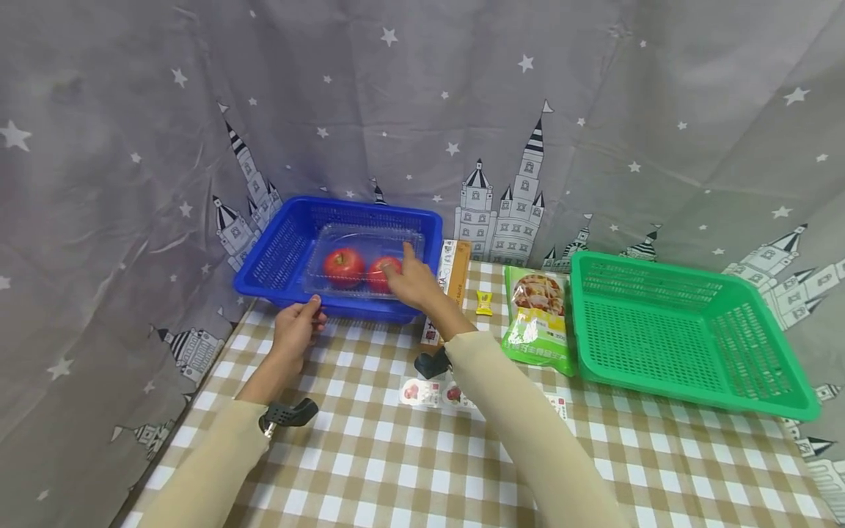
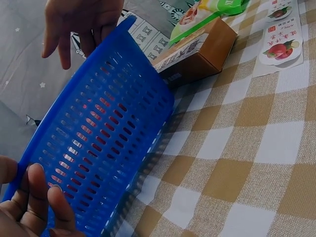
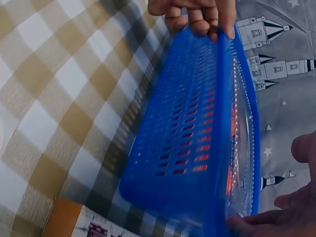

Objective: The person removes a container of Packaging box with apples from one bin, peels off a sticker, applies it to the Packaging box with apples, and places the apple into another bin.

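Keep left hand [image 1: 295,328] gripping blue basket [image 1: 277,253] rim at table's far left corner. Ease clear box [image 1: 366,253] down gently (right hand [image 1: 411,279] loose, resting on it)

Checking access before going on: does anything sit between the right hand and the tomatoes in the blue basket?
Yes. A clear plastic box encloses the tomatoes; the right hand lies against its lid, so that lid is between them. The left hand grips the blue basket rim.

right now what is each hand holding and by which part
The left hand grips the blue basket by its near rim. The right hand rests on the clear tomato box inside; whether it grips it cannot be told.
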`<state>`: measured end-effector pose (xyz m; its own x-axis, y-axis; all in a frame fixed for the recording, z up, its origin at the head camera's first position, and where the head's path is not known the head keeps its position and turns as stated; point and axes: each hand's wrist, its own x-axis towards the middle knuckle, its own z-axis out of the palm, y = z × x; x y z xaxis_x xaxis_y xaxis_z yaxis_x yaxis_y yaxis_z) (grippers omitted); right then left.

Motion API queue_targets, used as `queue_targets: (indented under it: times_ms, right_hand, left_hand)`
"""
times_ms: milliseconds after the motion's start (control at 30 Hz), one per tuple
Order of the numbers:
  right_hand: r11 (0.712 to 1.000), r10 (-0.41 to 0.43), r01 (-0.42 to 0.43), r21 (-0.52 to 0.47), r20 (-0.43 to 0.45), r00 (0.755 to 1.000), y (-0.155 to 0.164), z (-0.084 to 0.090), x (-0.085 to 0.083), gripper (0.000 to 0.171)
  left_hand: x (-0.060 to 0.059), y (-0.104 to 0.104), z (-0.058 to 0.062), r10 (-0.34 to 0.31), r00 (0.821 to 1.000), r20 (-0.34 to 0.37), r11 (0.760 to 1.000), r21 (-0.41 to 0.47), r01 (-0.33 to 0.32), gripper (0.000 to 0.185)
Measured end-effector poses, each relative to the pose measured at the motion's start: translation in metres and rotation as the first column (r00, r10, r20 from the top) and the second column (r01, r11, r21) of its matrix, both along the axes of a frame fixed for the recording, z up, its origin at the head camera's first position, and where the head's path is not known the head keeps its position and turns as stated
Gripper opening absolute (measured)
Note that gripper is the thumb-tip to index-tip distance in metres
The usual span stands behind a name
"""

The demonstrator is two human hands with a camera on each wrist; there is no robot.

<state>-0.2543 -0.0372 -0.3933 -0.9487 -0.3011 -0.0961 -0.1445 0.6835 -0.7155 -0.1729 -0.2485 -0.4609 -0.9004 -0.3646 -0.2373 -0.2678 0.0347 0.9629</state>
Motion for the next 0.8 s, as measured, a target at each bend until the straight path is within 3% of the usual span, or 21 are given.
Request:
queue_targets:
  times_ms: [567,800]
  right_hand:
    - [0.985,-0.102,0.111,-0.135,0.076,0.992,-0.019,-0.007,-0.013,0.071]
    - [0.979,-0.154,0.166,-0.119,0.109,0.982,-0.023,-0.010,-0.017,0.072]
  left_hand:
    - [0.001,-0.004,0.001,-0.002,1.000,0.002,1.000,-0.013,0.002,0.037]
    - [0.002,-0.002,0.000,-0.018,1.000,0.015,1.000,-0.017,0.018,0.039]
